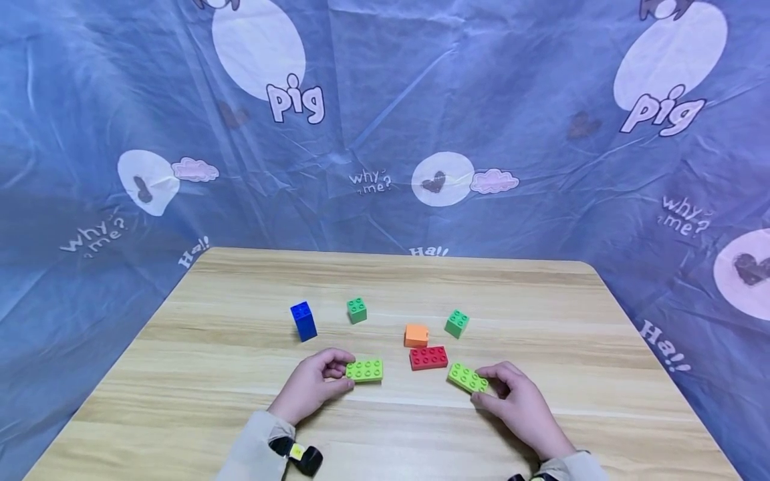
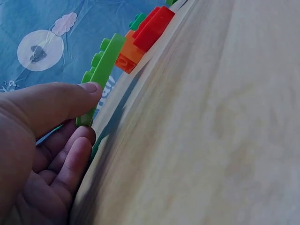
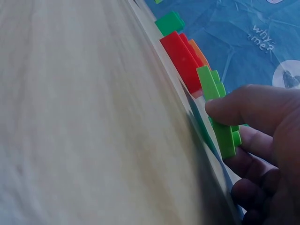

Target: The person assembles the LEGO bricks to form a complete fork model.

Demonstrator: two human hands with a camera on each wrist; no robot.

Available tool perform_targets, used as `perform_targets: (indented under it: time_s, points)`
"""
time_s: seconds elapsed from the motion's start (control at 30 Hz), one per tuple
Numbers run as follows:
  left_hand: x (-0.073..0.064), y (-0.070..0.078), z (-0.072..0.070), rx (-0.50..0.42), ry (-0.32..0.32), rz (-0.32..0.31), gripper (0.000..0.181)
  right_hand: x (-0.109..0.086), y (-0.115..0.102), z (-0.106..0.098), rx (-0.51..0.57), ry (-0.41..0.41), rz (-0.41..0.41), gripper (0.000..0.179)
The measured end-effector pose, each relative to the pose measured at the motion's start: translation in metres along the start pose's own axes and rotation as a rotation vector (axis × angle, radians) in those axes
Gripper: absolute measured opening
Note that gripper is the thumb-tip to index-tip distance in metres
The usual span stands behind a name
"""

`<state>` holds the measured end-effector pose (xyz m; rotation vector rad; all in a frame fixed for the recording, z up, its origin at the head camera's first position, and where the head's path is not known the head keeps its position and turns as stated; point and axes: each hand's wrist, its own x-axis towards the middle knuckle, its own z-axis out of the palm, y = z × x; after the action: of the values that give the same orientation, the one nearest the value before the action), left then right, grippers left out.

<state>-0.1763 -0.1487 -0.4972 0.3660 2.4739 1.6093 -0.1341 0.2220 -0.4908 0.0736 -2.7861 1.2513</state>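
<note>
In the head view, my left hand point(image 1: 313, 386) pinches the left end of a lime green toy brick point(image 1: 364, 371) with two rows of studs on top. The left wrist view shows the thumb against the side of that brick point(image 2: 104, 65). Over on the right, my right hand point(image 1: 519, 403) grips a matching lime green brick point(image 1: 467, 378), set at a slant, by its near right end. Its thumb presses the side of the brick point(image 3: 216, 112) in the right wrist view. Between the two hands lies a red brick point(image 1: 428, 358), with an orange block point(image 1: 416, 335) just behind it.
A tall blue block point(image 1: 304, 322) stands at the left on the wooden table point(image 1: 240, 287). Two small green bricks sit farther back, one left of centre point(image 1: 357, 310) and another on the right point(image 1: 457, 323). Blue printed cloth point(image 1: 373, 120) hangs behind the table.
</note>
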Motion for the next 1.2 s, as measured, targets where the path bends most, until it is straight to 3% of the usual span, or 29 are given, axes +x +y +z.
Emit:
perform_targets:
  time_s: [0.3,0.63,0.9,1.2]
  points:
    - [0.0,0.001,0.001,0.014,-0.011,0.011,0.035,-0.001,-0.003,0.012,0.011,-0.03,-0.103,0.034]
    - [0.0,0.0,0.001,0.035,-0.012,0.009,0.033,-0.001,-0.018,0.029,-0.026,-0.123,-0.108,0.034]
    - [0.001,-0.002,0.001,0.055,-0.013,0.023,0.033,0.0,-0.023,0.042,-0.034,-0.127,-0.263,0.036]
    - [0.002,-0.002,0.001,0.068,-0.018,0.031,0.033,0.002,-0.026,0.046,-0.03,-0.158,-0.276,0.038]
